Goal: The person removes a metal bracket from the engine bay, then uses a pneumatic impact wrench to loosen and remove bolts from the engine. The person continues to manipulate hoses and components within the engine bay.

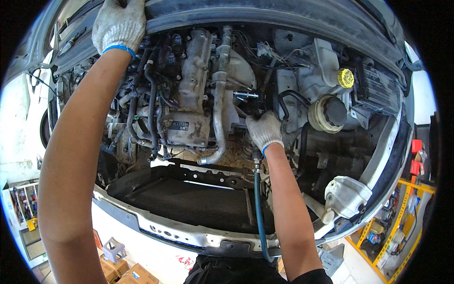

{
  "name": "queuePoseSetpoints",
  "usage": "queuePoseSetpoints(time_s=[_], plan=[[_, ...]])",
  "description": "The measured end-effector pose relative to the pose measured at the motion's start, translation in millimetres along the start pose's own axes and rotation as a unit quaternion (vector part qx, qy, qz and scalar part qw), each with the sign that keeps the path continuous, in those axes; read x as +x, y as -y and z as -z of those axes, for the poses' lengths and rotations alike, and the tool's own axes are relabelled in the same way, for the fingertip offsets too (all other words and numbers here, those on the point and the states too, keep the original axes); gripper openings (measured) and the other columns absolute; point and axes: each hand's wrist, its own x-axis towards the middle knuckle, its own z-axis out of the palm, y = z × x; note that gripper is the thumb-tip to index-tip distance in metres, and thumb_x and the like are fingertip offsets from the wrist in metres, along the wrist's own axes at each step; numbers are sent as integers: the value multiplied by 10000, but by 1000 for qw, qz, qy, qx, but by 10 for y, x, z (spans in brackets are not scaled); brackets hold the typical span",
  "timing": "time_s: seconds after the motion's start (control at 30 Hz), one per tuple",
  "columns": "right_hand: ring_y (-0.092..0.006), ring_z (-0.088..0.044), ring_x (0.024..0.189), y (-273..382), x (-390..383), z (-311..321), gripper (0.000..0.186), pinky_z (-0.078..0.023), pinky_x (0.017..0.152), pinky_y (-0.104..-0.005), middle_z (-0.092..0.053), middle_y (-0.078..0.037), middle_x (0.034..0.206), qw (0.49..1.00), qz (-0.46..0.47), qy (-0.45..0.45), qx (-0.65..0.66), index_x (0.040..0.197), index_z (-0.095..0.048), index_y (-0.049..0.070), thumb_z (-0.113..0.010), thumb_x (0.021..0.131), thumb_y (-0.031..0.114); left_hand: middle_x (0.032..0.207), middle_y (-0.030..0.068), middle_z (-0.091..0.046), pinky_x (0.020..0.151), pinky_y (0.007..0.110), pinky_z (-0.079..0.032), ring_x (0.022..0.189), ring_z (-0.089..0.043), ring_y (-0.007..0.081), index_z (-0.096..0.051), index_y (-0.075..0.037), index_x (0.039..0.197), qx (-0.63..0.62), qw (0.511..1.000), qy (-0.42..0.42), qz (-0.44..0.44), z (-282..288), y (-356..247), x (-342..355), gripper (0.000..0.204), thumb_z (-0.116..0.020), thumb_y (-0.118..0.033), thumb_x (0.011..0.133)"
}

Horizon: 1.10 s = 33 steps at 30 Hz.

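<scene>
My left hand (120,26), in a whitish knit glove with a blue cuff, rests at the upper left on the grey cowl panel (213,16) behind the engine. Its fingers run up to the picture's edge, so their bend cannot be made out. In a matching glove, my right hand (266,131) is closed round an air tool, mostly hidden by the palm. The tool's thin silver end (246,94) points left, toward a metal coolant pipe (220,109). Below the hand, a brass-coloured fitting joins it to a blue-green air hose (258,203). The engine (191,80) lies left of this hand.
To the right are a fluid reservoir with a yellow cap (345,78), a round black-capped reservoir (331,113) and a black battery (378,87). The radiator (194,203) spans the front. A white tank (347,196) sits front right. Boxes (137,274) and a yellow rack (402,213) stand beyond.
</scene>
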Motion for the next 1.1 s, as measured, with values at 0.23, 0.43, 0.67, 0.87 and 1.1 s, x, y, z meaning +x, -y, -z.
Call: queuePoseSetpoints(time_s=[0.23, 0.43, 0.67, 0.87, 1.1], plan=[[-478, -656, 1125, -54, -54, -94, 580, -537, 982, -480, -680, -370, 1107, 999, 23, -24, 32, 1184, -566, -125, -703, 873, 345, 854, 214, -686, 789, 461, -495, 847, -662, 389, -658, -35, 919, 2, 1000, 2, 4, 23, -27, -21, 329, -625, -361, 942], [-463, -646, 1161, -107, -58, -166, 585, -529, 1008, -454, -681, -339, 1164, 997, 30, -30, 63, 1231, -583, -84, -706, 877, 365, 822, 193, -672, 773, 450, -493, 805, -648, 356, -650, -31, 916, -23, 1000, 5, 6, 3, -30, -36, 317, -631, -345, 951], [-472, -664, 1113, -116, -55, -170, 560, -545, 977, -460, -694, -341, 1112, 998, 28, -44, 36, 1184, -574, -99, -703, 875, 349, 833, 199, -677, 779, 449, -492, 819, -652, 363, -652, -26, 925, -9, 1000, -5, 3, -24, 13, -4, 325, -634, -349, 949], [-473, -669, 1102, -119, -45, -204, 543, -555, 956, -465, -695, -344, 1105, 995, 41, -50, 73, 1165, -584, -96, -737, 862, 327, 843, 205, -680, 785, 450, -491, 830, -652, 369, -649, -26, 928, -19, 1000, 6, 5, -8, 21, -9, 333, -616, -356, 960], [-458, -673, 1110, -65, -141, -126, 579, -547, 964, -445, -700, -323, 1129, 993, 65, -52, 85, 1196, -571, -100, -764, 843, 318, 834, 193, -677, 776, 434, -492, 817, -653, 334, -651, -31, 941, -21, 1000, 4, 3, 16, -59, -53, 315, -629, -345, 955]])
